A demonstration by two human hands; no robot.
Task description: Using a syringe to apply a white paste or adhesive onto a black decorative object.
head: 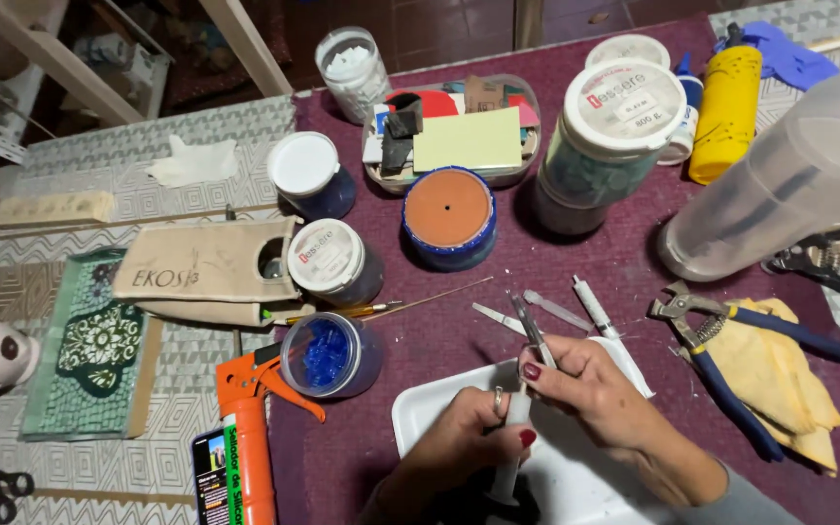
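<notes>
Three white-lidded jars (334, 255), two blue-handled pliers (731, 340) (one partly hidden), one caulking gun (250, 428)

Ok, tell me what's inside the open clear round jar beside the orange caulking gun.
The open clear round jar holds small bright blue pieces, piled toward the middle. Its lid is off. What lies beneath the top pieces is covered, and their exact shape is too small to tell.

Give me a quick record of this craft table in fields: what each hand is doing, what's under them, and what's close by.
left hand: grips a slim white tube, upright
right hand: pinches grey tweezers, tips pointing away
under hands: white tray
surface: dark red cloth
near left: open jar of blue pieces, orange caulking gun
near right: blue-handled nippers on a yellow rag
</notes>
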